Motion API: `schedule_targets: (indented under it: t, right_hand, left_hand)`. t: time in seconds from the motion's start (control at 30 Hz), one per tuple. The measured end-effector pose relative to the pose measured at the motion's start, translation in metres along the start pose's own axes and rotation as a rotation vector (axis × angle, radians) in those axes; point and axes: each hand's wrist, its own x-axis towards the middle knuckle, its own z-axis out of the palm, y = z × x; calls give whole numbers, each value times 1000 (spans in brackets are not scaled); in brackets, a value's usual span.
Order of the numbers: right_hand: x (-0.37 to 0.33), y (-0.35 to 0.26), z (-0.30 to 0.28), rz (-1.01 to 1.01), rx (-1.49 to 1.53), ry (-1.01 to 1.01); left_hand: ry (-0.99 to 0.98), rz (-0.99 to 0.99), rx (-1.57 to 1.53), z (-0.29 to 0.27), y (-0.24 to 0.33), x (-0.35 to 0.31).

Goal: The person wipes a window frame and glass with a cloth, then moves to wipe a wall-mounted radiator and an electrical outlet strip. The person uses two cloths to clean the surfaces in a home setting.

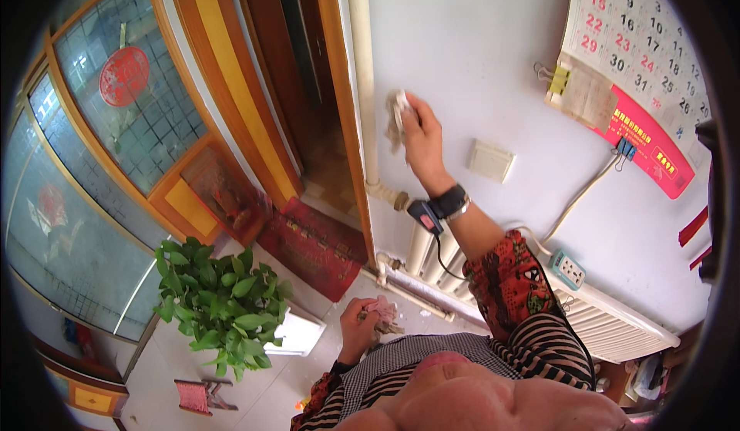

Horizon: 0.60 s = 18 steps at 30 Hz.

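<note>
Now | right hand grip holds cloth, long axis vertical on wall | left hand grip clutches rag

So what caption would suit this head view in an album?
Right hand presses a crumpled cloth against the white wall; left hand holds another rag.

Pretty bright daylight overall, coming in through the glass door on the left. The white wall is evenly lit with only soft shadows. Heavy fisheye bend toward the rim, with black corners. The right hand looks slightly soft.
</note>
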Motion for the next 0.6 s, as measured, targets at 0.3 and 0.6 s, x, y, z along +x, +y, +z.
schedule_targets:
  t: [0.3,0.6]
  right_hand:
    - [245,-161,114,-767,-220,382]
    - [208,-106,117,-671,-586,387]
  left_hand:
    - [42,101,84,-53,12,46]
    - [89,95,-3,-69,-14,61]
